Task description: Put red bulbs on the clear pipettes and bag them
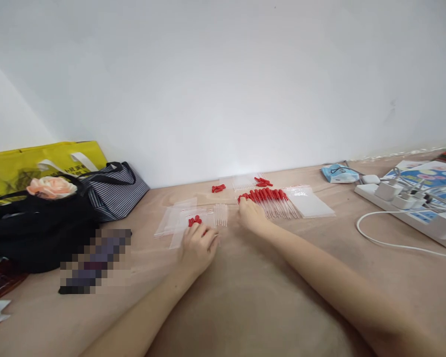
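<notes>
My right hand (251, 214) is closed at the left end of a row of glass droppers with red rubber bulbs (269, 196), its fingertips against the end bulb. Their clear tubes point toward me. My left hand (199, 243) is curled low over the table, just in front of a few loose red rubber bulbs (195, 220); what its fingers hold, if anything, is hidden. These bulbs lie on clear plastic zip bags (176, 218). Between my hands is a short row of bare glass tubes (220, 214).
More red bulbs (218, 188) lie near the wall, others (263, 182) beside further glass tubes. A zip bag (310, 202) lies right of the droppers. Bags (115, 191) stand left, near a pixelated object (96, 263). A power strip (405, 210) with cables and a blue mask (339, 173) lie right.
</notes>
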The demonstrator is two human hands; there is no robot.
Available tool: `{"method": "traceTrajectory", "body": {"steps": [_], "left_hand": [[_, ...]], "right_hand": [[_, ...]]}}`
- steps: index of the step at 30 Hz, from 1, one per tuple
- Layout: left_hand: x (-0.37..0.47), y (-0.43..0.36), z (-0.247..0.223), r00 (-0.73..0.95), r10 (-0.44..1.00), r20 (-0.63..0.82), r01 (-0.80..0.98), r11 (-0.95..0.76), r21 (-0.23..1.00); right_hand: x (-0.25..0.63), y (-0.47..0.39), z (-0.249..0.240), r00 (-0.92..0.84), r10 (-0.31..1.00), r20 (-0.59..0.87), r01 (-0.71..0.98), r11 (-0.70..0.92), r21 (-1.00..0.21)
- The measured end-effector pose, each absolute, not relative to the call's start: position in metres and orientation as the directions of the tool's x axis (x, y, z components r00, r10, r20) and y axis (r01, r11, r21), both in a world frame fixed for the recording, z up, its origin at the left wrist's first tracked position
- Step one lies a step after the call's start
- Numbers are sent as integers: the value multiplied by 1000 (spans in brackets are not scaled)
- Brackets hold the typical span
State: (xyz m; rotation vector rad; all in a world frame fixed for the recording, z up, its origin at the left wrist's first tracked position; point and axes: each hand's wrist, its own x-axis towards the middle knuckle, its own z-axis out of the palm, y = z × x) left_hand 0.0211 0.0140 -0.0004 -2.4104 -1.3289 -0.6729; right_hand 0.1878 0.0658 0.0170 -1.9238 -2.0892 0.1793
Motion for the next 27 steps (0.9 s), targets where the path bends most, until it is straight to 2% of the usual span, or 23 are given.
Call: {"method": "traceTrajectory", "body": {"steps": [2,4,7,10,16,18,21,24,27], "left_hand": [[15,19,4,423,742,520,901,-403,-157],[12,23,6,394,771,500,918,-310,-246],[9,27,6,366,784,501,922,-230,-312],[10,30,3,353,787,506,928,-223,-299],[16,24,6,401,750,527,912,-272,-306],[22,16,8,420,718,555,907,-322,-270],[32,4,6,461,682,567,869,-477,-133],[42,-2,0,510,693,510,793,-608,33],[46,-2,-5,514,725,458,760,-633,149]], "right_hand": [[209,49,10,-134,959,248,957,190,-218],[231,31,-2,-287,888,358,926,354,-135],[257,8,-22,-457,760,462,846,532,-38],[270,-3,-32,-484,694,533,792,606,-70],[266,-2,-29,-449,701,554,750,633,-193],[265,-2,-28,-431,719,545,749,622,-228],[266,-2,-28,-399,749,529,752,597,-278],[268,-2,-28,-386,773,504,760,576,-301],[268,-2,-27,-402,782,476,760,576,-303]]}}
